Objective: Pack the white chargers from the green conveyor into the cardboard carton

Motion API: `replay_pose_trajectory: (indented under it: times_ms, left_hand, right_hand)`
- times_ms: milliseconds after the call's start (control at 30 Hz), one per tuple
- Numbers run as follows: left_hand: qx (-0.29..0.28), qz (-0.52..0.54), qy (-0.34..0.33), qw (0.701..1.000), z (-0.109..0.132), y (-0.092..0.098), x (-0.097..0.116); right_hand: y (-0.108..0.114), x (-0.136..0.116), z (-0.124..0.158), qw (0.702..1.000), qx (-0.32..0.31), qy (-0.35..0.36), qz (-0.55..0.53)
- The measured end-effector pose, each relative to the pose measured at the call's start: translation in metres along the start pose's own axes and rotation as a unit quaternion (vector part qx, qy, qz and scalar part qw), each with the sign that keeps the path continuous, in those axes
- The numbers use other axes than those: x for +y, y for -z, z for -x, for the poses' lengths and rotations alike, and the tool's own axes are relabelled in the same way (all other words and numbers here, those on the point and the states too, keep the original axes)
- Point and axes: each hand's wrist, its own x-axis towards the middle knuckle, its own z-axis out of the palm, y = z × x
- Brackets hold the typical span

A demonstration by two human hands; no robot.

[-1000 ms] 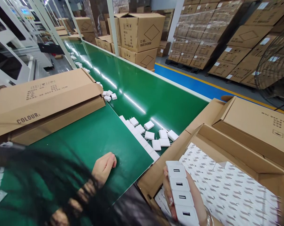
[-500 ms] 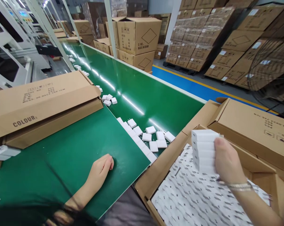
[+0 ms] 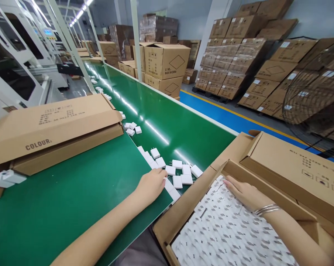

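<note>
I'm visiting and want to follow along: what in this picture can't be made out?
Head view only:
Whether the left hand grips a charger: its own knuckles hide the fingertips.
What lies under the right hand in the carton: the palm covers it.
The carton's near end: cut off by the bottom edge.
The small print on the flat box, above "COLOUR": too small.
The wire fan: cut off by the right edge.
</note>
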Motion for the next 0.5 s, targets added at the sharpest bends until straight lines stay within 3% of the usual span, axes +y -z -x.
replay_pose_trajectory:
  times_ms: [100,200,367,500]
  left_hand:
    - [-0.011,-0.033,-0.005,0.999,-0.044,-0.012,0.008]
    - [-0.021,-0.047,-0.009,0.999,-0.071,-0.025,0.01]
    - [-0.024,-0.064,-0.036,0.997,-0.072,-0.025,0.01]
    - [-0.024,-0.068,-0.042,0.997,-0.073,-0.012,0.008]
  right_hand:
    - [0.016,-0.013,-0.003,0.999,0.014,-0.012,0.04]
    - [0.027,-0.042,-0.015,0.997,0.038,-0.009,0.071]
    - [0.01,-0.103,-0.054,0.998,-0.002,-0.013,0.067]
    - [-0.007,-0.128,-0.08,0.997,-0.042,-0.05,0.048]
